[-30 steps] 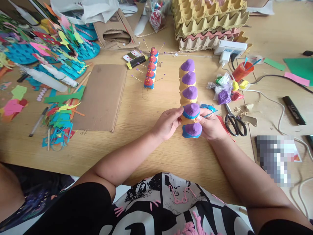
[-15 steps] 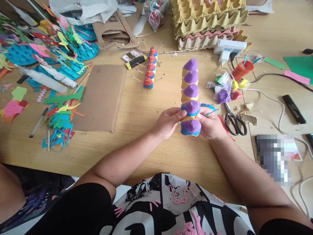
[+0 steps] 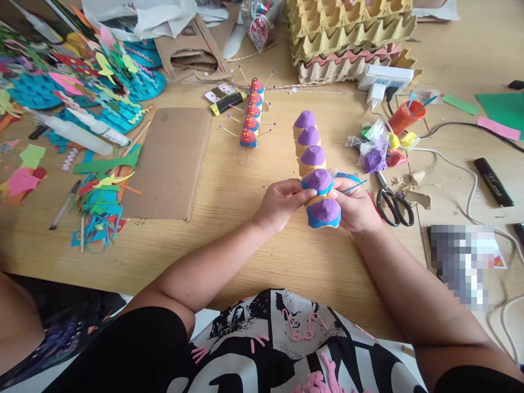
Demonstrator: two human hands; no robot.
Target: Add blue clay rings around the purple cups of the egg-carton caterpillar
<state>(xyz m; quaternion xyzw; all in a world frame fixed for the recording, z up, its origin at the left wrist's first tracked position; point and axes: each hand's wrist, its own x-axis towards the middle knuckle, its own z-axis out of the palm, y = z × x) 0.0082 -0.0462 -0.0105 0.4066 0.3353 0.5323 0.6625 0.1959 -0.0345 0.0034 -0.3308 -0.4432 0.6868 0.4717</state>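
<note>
A strip of egg carton with several purple-topped bumps is held above the table, its far end leaning left. The two nearest bumps have blue lower edges. My left hand pinches its left side by the second bump from the near end. On the right side, my right hand grips the strip at the same bump. A thin blue stick shows beside my right fingers; whether they hold it I cannot tell. Further back stands a smaller red and blue strip with faces and purple-tipped sticks.
Cardboard, paper scraps and blue crafts lie left. Egg trays are stacked at the back. Right are scissors, a red cup, bagged clay, a power strip with cables and a black marker.
The purple-topped strip has turned: its far end has swung left and nearer, while its near end has shifted slightly right. Both hands keep their grip and have barely moved.
</note>
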